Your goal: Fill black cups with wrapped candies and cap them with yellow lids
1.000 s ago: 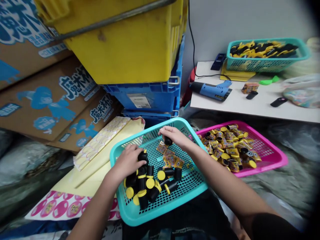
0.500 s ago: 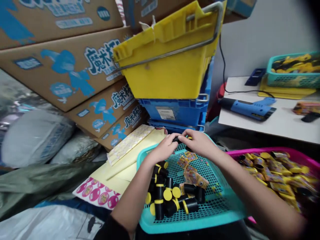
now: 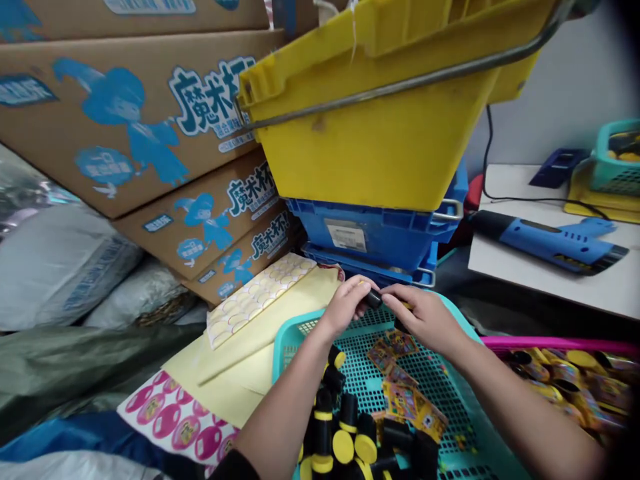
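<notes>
1. Stacked cardboard cartons (image 3: 125, 127) fill your left side. A yellow plastic crate (image 3: 375, 147) sits tilted on blue plastic crates (image 3: 370, 243) ahead of you.
2. To the right stands a white table (image 3: 500, 280), holding a blue handheld electric tool (image 3: 550, 243). A pink mesh basket (image 3: 550, 343) of foil-wrapped pieces sits lower, at the right edge of view.
3. Your teal mesh basket (image 3: 295, 343) lies directly below your hands. It holds yellow-capped black cylinders (image 3: 345, 433) and loose printed foil packets (image 3: 415, 407).
4. A cream sticker sheet (image 3: 255, 300) and a pink sticker sheet (image 3: 175, 420) lie just left of the basket.
5. The black cylinder (image 3: 374, 300) sits between your hands, above the basket's far side, pinched from both ends.
6. The cartons read 魔术杯 in white-outlined blue characters. The blue crate's white label is too small to read.
7. Your left hand (image 3: 345, 307) and right hand (image 3: 425, 320) are together, fingers closed on the cylinder, forearms angling in from either side.
</notes>
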Tool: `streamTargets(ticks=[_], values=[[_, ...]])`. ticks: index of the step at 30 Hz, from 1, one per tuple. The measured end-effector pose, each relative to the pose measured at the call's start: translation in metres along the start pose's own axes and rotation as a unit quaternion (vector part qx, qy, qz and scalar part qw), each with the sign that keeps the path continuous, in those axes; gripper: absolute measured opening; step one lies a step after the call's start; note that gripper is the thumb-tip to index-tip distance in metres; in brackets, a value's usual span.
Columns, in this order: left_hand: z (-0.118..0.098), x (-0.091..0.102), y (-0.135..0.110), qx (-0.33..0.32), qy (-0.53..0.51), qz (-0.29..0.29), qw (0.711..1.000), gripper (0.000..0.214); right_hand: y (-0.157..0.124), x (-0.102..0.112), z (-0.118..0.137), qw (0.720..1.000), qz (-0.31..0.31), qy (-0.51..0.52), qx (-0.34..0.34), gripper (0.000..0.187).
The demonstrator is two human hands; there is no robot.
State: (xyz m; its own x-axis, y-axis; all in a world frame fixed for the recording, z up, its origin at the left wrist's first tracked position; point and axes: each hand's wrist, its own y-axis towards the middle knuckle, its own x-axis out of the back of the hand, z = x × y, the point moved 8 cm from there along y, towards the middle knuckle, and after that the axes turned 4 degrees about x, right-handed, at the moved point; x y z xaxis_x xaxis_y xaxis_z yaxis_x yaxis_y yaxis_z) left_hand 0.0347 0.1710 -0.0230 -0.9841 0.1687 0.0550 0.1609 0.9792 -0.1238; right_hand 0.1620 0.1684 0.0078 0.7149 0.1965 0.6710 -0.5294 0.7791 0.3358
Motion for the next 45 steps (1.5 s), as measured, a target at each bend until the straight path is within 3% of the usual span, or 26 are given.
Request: streamTargets(ticks=[6,10,15,21,28,34,37,39,42,45], values=[[0.014,-0.003,0.017,0.031,-0.011,0.014,0.999,0.031,0.013,-0.008,-0.023,1.0,0.008,-0.007,0.0,0.037],[0.014,-0.002,0.022,0.017,-0.03,-0.018,0.999,0.03,0.012,-0.011,-0.033,1.0,0.003,-0.013,0.022,0.038],[0.016,-0.007,0.026,0.002,-0.032,0.01,0.999,0.023,0.01,-0.011,-0.039,0.999,-0.035,0.012,0.026,0.034],[0.016,-0.007,0.026,-0.015,-0.033,0.026,0.999,0.037,0.01,-0.014,-0.045,0.997,-0.056,0.043,0.011,0.047],[0.021,-0.006,0.027,-0.006,-0.013,0.026,1.0,0.068,0.007,-0.023,-0.046,0.988,-0.013,0.152,0.014,0.048],[0.018,-0.012,0.023,-0.015,0.001,0.038,0.999,0.063,0.006,-0.019,-0.037,0.98,-0.031,0.194,0.037,0.046],[0.014,-0.012,0.02,-0.019,0.008,0.047,0.999,0.059,0.006,-0.024,-0.034,0.96,0.002,0.278,0.024,0.042],[0.013,-0.009,0.018,-0.004,0.011,0.044,0.999,0.047,0.007,-0.019,-0.038,0.943,-0.015,0.333,0.005,0.041],[0.017,-0.013,0.014,0.04,0.098,0.081,0.991,0.04,0.008,-0.001,-0.051,0.92,-0.105,0.378,-0.019,0.038],[0.019,-0.028,0.005,0.015,0.313,0.138,0.94,0.024,0.008,0.006,-0.061,0.906,-0.137,0.398,-0.04,0.035]])
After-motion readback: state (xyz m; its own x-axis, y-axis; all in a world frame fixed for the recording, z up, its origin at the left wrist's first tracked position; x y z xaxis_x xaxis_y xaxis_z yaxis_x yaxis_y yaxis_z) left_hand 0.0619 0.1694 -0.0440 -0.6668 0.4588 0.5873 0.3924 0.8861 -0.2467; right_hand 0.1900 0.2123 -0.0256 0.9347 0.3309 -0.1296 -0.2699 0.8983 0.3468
